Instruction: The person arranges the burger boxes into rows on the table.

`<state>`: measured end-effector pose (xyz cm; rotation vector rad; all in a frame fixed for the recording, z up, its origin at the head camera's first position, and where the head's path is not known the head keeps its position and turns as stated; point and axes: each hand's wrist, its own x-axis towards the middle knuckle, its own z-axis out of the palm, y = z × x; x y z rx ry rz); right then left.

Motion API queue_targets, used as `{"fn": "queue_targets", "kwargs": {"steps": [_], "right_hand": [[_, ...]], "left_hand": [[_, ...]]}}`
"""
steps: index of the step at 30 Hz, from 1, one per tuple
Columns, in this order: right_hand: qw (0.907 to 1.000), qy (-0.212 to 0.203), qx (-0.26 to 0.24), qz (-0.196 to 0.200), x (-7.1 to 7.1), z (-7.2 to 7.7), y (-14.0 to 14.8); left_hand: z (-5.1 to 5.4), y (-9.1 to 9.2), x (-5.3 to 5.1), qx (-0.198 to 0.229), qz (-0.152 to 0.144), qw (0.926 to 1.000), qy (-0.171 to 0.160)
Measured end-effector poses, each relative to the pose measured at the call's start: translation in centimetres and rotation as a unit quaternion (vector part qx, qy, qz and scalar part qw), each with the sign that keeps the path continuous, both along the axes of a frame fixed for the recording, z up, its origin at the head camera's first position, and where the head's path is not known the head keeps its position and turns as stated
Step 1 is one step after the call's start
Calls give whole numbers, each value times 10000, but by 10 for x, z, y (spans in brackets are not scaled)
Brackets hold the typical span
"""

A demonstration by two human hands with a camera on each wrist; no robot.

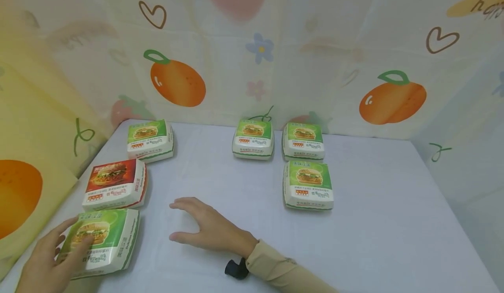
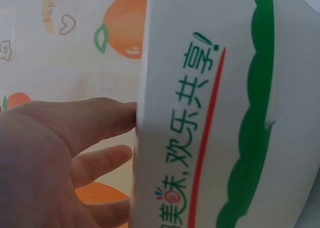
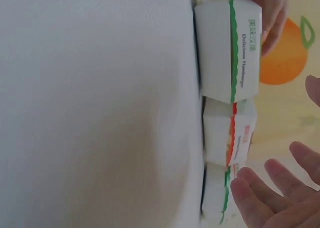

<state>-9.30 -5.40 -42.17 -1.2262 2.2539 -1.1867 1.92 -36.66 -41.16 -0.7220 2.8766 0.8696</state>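
Note:
A green-and-white hamburger box (image 1: 108, 231) lies at the front left of the table, and my left hand (image 1: 53, 256) touches its top with thumb and fingers. The left wrist view shows the side of this box (image 2: 220, 107) large, next to the straight fingers of the left hand (image 2: 45, 148). To the right of it my right hand (image 1: 212, 229) hovers over the table, thumb and fingers spread, holding nothing. Directly behind the touched box is a red-and-white hamburger box (image 1: 116, 183). The right wrist view has these boxes in a row beyond the right hand (image 3: 285, 203).
Another green box (image 1: 149, 140) stands at the back left. Two green boxes (image 1: 253, 139) (image 1: 303, 141) sit side by side at the back, with one more green box (image 1: 308, 185) in front of the right one. A fruit-printed curtain (image 1: 315, 65) hangs behind the white table (image 1: 374, 223).

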Motion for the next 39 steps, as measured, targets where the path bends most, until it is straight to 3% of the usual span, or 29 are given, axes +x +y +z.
{"fn": "queue_targets", "kwargs": {"steps": [4,9,11,16,21,25,27,30,33,36,39], "right_hand": [[9996,-76,227,131,3,-2,-10],[9971,-211,657,329,11,-6,-21],[9959,-186,777,421,15,-7,-25],[9938,-173,855,686,21,-9,-30],[9929,-141,779,884,25,-11,-31],[9941,-265,656,826,25,-13,-30],[9947,-417,564,748,24,-13,-29],[9952,-675,399,592,21,-10,-25],[9945,-983,168,326,15,-6,-20],[9928,-1198,12,-69,9,-2,-14],[9902,-1332,-47,-426,3,2,-9]], "left_hand": [[0,-7,-2,259,-307,9985,-374],[-3,-10,-4,521,-296,9936,-955],[-4,-9,-4,591,-312,9925,-1027],[-3,1,-8,692,-700,9895,-1062],[3,17,-12,634,-658,9870,-1320],[7,24,-14,497,-756,9880,-1249],[8,26,-15,462,-752,9894,-1153],[9,33,-14,392,-715,9939,-749],[9,45,-12,292,-697,9971,-22],[10,58,-13,310,-770,9940,713],[10,70,-16,294,-896,9861,1368]]}}
